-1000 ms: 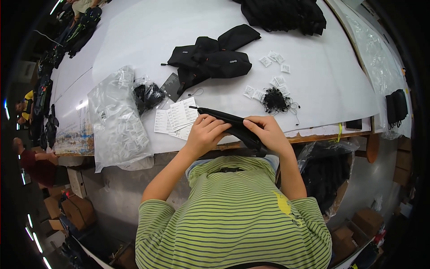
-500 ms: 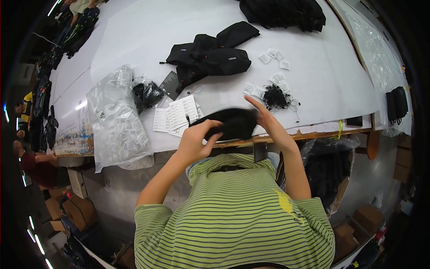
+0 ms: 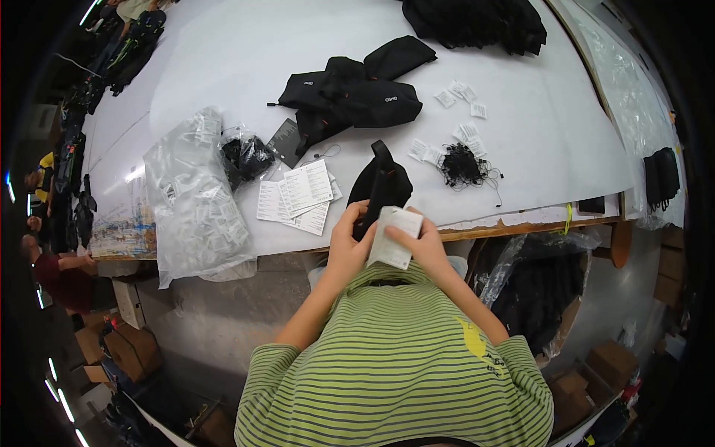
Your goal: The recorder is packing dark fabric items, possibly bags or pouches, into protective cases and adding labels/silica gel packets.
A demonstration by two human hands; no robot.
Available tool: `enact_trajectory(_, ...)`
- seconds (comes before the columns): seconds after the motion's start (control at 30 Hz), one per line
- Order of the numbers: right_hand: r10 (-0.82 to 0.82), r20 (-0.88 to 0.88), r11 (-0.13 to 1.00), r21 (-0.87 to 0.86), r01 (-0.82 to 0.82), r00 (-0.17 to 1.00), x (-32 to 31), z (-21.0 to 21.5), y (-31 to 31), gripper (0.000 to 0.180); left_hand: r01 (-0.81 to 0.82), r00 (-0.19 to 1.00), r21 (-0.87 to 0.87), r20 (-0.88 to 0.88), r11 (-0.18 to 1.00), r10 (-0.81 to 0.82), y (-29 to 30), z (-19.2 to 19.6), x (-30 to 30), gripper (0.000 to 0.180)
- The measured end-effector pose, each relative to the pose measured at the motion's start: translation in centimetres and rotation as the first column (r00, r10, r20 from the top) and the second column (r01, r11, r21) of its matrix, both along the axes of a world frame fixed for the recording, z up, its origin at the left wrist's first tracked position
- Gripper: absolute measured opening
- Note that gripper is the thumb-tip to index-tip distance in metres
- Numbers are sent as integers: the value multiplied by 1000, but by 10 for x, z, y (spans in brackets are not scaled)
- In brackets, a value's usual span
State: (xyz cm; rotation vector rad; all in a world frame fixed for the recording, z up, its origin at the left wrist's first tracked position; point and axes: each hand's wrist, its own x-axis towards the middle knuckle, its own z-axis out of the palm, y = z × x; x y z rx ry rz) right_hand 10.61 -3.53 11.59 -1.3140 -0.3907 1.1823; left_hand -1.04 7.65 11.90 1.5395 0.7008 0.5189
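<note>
A small black fabric pouch [image 3: 395, 182] with a loop at its top is held close in front of me at the table's near edge. My left hand [image 3: 345, 244] grips the pouch's near left side. My right hand [image 3: 427, 247] pinches a white printed hang tag [image 3: 389, 255] against the near end of the pouch, thumb on top. Whether the tag is tied to the pouch is hidden by my fingers. Left of the pouch lie several white printed cards [image 3: 307, 186], with a dark card [image 3: 284, 141] beyond them.
Black pouches [image 3: 383, 103] lie piled ahead, with a bigger black heap [image 3: 477, 22] behind. Small white packets [image 3: 469, 135] and a tangle of black cords [image 3: 463, 165] sit to the right. At left are a clear bag of packets [image 3: 197, 201] and a bag of black items [image 3: 247, 158].
The pouch has been turned upright and its loop now points away from me. My right hand has come in from the right and now holds the tag, its white printed side showing.
</note>
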Motion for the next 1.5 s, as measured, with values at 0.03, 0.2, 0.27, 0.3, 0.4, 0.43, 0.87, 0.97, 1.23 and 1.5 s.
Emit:
enact_trajectory(0.03, -112, -40, 994, -5, 112, 993, 2, 5, 2, 25, -5, 1000, 6, 1, 1000, 5, 1, 0, -1, 29)
enact_trajectory(0.2, 62, -149, 989, 139, -41, 987, 53, 4, -18, 26, -4, 971, 40, -239, 999, 13, 24, 2, -11, 24)
enact_trajectory(0.27, 170, -75, 966, 212, -151, 983, 73, 21, -28, 33, 8, 972, 59, -234, 998, 6, 32, 8, -18, 23)
enact_trajectory(0.3, 193, 101, 977, 77, -201, 976, 81, 37, -31, 34, 52, 960, 120, -280, 991, -16, 37, 13, -22, 23)
enact_trajectory(0.4, 164, 235, 986, -63, -153, 958, 107, 37, -43, 32, 97, 943, 161, -332, 982, -39, 48, 20, -33, 22)
enact_trajectory(0.43, 169, 294, 985, -94, -147, 941, 116, 38, -47, 23, 160, 917, 158, -389, 974, -88, 50, 25, -37, 22)
enact_trajectory(0.87, -366, -646, 925, -175, 337, 670, 53, 3, 14, 25, 609, 706, -212, -295, 765, -644, 28, 44, -22, 29)
enact_trajectory(0.97, -43, -777, 993, 38, 116, 628, 46, 1, 12, 34, 673, 632, -307, -234, 673, -739, 24, 46, -25, 30)
enact_trajectory(1.23, -324, 139, 945, 106, 311, 936, 79, 15, -3, 26, 686, 606, -243, -329, 686, -724, 18, 62, -16, 24)
enact_trajectory(1.5, 616, 736, 765, -476, -434, 280, 49, 43, -27, 34, 655, 738, 589, -364, 474, -568, 13, 61, 9, 16)
